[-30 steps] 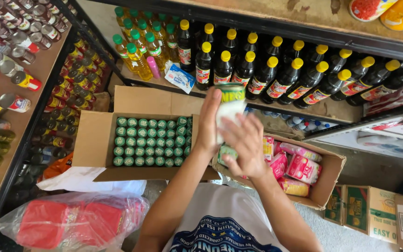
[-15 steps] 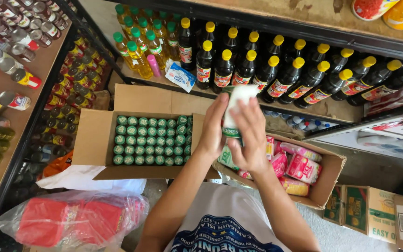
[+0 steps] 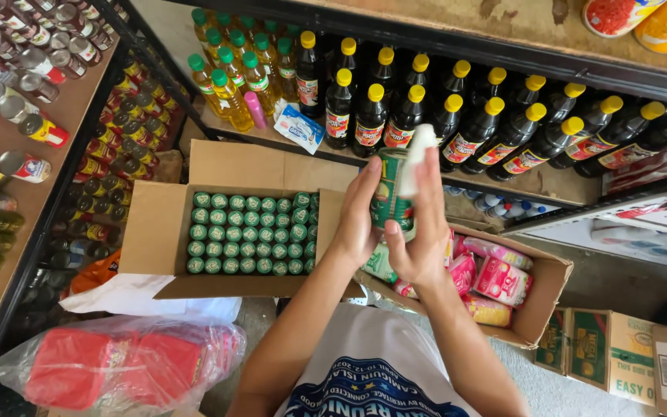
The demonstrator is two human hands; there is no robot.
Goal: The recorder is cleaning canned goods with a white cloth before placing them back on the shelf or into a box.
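The green-labelled can (image 3: 392, 199) is held upright at chest height, above the gap between the 2 open cartons. The left hand (image 3: 358, 224) is wrapped around its left side; the right hand (image 3: 424, 232) is pressed against its right side, fingers extended upward and pinning a white cloth (image 3: 417, 161) to the can's upper part.

Change noted: 1 second ago the cloth covered most of the can; it now sits as a narrow strip along the top right edge, leaving the label exposed. Judgement: the wiping stroke has travelled across the can, so its front face appears done (the far side is not visible).

Surroundings: directly left, a cardboard box (image 3: 157, 232) filled with rows of green-capped bottles (image 3: 250, 233). Below and right of the hands, a second carton (image 3: 543, 303) holding pink and yellow packets (image 3: 497, 279). Beyond, a shelf of dark bottles with yellow caps (image 3: 465, 123), with yellow oil bottles (image 3: 229, 85) at its left end. Far left, a rack of cans (image 3: 9, 100). Near left, a clear bag of red items (image 3: 110, 363). Nothing obstructs the hands.
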